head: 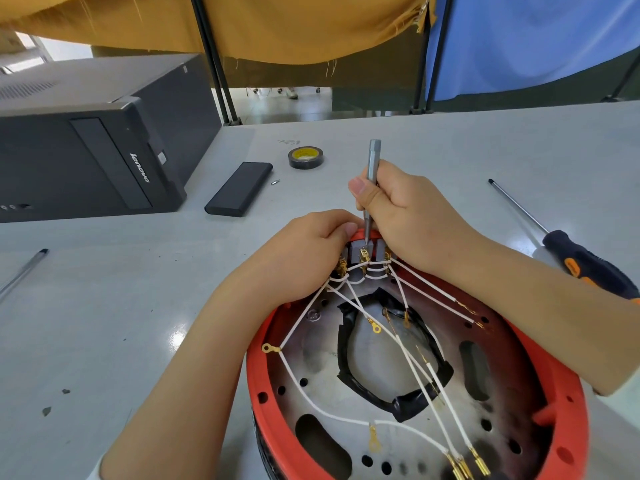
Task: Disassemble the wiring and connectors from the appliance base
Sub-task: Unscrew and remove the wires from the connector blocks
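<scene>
The right hand (401, 209) holds the screwdriver (372, 181) upright, tip down.

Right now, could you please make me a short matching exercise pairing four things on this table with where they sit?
Things:
1. roll of tape
2. big screwdriver
3. pen
4. slim metal screwdriver

Places:
A. gripped in the right hand, tip on the connectors
B. at the table's left edge
C. on the table beyond both hands
D. on the table to the right of the right forearm

Pairs: 1-C, 2-D, 3-B, 4-A
</scene>
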Action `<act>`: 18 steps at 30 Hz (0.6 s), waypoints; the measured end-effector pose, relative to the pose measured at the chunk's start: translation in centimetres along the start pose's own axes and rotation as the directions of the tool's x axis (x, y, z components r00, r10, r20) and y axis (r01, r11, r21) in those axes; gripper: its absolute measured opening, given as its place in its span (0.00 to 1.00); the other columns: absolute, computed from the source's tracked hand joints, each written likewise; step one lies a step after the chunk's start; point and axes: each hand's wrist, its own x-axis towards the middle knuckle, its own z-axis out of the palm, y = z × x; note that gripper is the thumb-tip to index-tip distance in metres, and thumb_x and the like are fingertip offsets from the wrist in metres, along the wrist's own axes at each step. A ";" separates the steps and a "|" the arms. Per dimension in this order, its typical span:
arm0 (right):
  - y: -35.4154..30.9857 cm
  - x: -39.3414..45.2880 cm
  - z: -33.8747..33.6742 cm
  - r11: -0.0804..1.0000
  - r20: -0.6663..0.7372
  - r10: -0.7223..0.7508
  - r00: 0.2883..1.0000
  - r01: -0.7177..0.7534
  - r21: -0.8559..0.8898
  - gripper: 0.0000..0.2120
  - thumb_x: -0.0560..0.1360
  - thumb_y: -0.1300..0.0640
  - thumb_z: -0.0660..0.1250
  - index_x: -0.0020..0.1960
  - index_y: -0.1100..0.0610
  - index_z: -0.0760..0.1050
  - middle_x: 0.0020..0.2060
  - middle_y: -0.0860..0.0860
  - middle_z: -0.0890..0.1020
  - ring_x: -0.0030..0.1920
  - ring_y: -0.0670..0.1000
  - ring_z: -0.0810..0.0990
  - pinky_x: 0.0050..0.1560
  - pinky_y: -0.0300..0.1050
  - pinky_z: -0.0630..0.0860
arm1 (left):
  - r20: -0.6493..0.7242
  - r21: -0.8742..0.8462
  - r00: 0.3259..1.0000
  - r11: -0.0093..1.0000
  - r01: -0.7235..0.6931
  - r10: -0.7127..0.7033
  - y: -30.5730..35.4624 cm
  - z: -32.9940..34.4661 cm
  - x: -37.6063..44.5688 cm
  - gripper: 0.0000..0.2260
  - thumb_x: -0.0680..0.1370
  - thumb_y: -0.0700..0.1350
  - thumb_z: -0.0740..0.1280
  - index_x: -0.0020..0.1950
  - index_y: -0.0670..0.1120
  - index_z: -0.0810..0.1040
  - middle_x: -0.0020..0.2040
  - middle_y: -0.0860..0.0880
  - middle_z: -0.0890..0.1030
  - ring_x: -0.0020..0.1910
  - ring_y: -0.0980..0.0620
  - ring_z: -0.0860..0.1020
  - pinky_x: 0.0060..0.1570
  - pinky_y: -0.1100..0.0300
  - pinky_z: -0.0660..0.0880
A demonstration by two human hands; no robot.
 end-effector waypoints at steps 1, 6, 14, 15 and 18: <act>0.0 0.0 0.0 1.000 0.002 -0.007 1.000 0.007 -0.008 0.12 0.81 0.49 0.55 0.42 0.53 0.69 0.31 0.49 0.75 0.33 0.48 0.74 0.40 0.51 0.73 | -0.004 -0.003 1.000 1.000 -0.001 0.001 -0.1 0.0 0.1 0.12 0.82 0.48 0.54 0.54 0.56 0.77 0.40 0.58 0.79 0.37 0.65 0.74 0.36 0.72 0.66; -0.1 0.7 0.0 0.997 0.048 0.057 0.997 -0.054 -0.060 0.15 0.81 0.47 0.54 0.44 0.56 0.70 0.32 0.48 0.74 0.35 0.49 0.74 0.43 0.52 0.72 | -0.008 0.014 1.000 1.000 0.007 -0.007 0.0 0.0 0.0 0.13 0.82 0.48 0.54 0.56 0.54 0.77 0.41 0.57 0.78 0.39 0.62 0.74 0.39 0.70 0.67; -0.1 1.8 0.3 0.981 0.109 0.108 0.988 -0.089 -0.172 0.15 0.81 0.47 0.53 0.39 0.52 0.68 0.31 0.47 0.73 0.34 0.47 0.71 0.38 0.46 0.68 | 0.005 0.016 1.000 1.000 0.025 -0.025 0.5 0.0 -0.2 0.13 0.83 0.47 0.53 0.59 0.52 0.77 0.53 0.51 0.81 0.52 0.53 0.77 0.53 0.59 0.71; 0.0 1.6 0.3 0.985 0.096 0.110 0.989 -0.096 -0.144 0.15 0.81 0.47 0.53 0.39 0.52 0.69 0.31 0.46 0.72 0.34 0.46 0.71 0.39 0.47 0.68 | 0.004 0.015 1.000 1.000 0.024 -0.024 0.4 0.0 -0.2 0.13 0.83 0.47 0.54 0.59 0.52 0.77 0.52 0.51 0.81 0.51 0.54 0.77 0.52 0.60 0.71; 0.3 0.8 0.1 0.993 0.017 0.108 0.994 -0.109 0.035 0.14 0.81 0.48 0.55 0.39 0.52 0.69 0.25 0.44 0.73 0.28 0.43 0.72 0.37 0.45 0.72 | 0.003 0.013 1.000 1.000 0.013 -0.013 0.3 -0.1 -0.1 0.13 0.82 0.47 0.54 0.56 0.54 0.77 0.45 0.56 0.80 0.43 0.62 0.75 0.44 0.69 0.69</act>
